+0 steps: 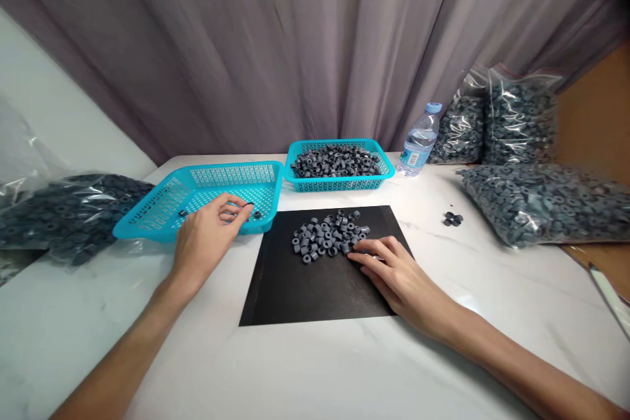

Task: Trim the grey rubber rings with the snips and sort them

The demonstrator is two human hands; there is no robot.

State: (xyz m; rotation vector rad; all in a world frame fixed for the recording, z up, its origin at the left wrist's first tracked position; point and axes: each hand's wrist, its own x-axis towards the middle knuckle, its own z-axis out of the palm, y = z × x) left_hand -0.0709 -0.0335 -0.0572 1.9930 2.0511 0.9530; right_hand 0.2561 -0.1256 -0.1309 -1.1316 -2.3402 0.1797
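My left hand (212,226) is over the near rim of the left blue basket (199,231), its thumb and forefinger pinched on a small dark piece (250,204). That piece shows only as a dark edge. Inside this basket lie a few loose dark plastic spacers (256,214). On the black mat (315,295) a pile of short grey tube-shaped spacers (325,234) is spread out. At the pile's right edge, my right hand (386,266) has its fingertips closed on a grey spacer (350,254).
Behind the mat stands a second blue basket (339,182) full of spacers. A water bottle (418,144) is beside it. Bags of spacers stand and lie at the right (546,200), and another bag (93,210) lies at the left. Several black pieces (453,218) sit right of the mat.
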